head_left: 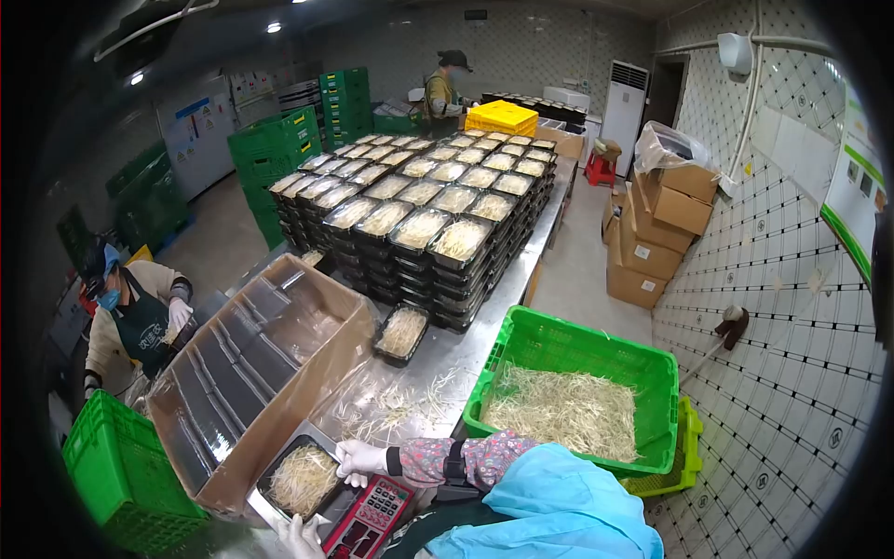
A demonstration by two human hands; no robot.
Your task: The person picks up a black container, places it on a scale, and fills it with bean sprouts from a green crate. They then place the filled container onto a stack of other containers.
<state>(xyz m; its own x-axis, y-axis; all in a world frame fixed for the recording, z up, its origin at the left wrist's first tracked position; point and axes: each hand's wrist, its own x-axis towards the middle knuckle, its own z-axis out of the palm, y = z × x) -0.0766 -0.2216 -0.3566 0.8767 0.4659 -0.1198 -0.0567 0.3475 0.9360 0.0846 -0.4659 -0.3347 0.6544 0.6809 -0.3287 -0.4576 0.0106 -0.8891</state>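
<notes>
A black plastic tray of bean sprouts [305,479] sits on the platform of a scale, near the lower edge of the view. My right hand [361,460], in a white glove, has its fingers closed at the tray's right corner. At the tray's near edge, my left hand [301,537], also gloved, grips the rim; its lower part is cut off by the frame. The scale's red keypad and display [371,518] lie just below my right hand. Loose sprouts [396,406] are scattered on the metal table [447,373] beyond.
A green crate [582,382] of sprouts stands at right. A cardboard box [251,373] holds stacked black trays at left. Filled trays [419,233] are piled high ahead, one filled tray [402,334] beside them. Co-workers stand left [140,317] and at the back [445,98].
</notes>
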